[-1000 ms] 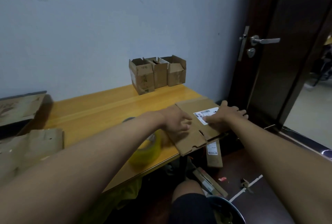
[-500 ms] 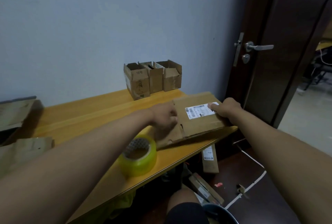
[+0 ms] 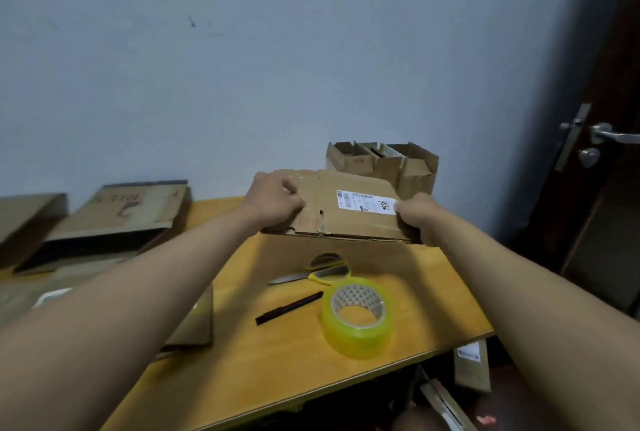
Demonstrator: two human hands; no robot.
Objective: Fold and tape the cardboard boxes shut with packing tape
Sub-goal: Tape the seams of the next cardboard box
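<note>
A flattened brown cardboard box point(image 3: 349, 223) with a white shipping label is held up above the yellow table point(image 3: 277, 368), tilted toward me. My left hand point(image 3: 277, 204) grips its left end with curled fingers. My right hand point(image 3: 417, 214) pinches its right edge beside the label. A roll of yellowish packing tape point(image 3: 356, 316) lies flat on the table below the box, near the right front edge.
Yellow-handled scissors point(image 3: 318, 273) and a black pen point(image 3: 289, 307) lie beside the tape. Three small open boxes point(image 3: 384, 162) stand against the wall. Flattened cardboard point(image 3: 117, 216) is stacked at the left. More cardboard lies on the floor by a dark door point(image 3: 602, 188).
Both hands have lifted the flat box off the table's right edge and carried it up and toward the middle. The scissors and pen have come into view below it.
</note>
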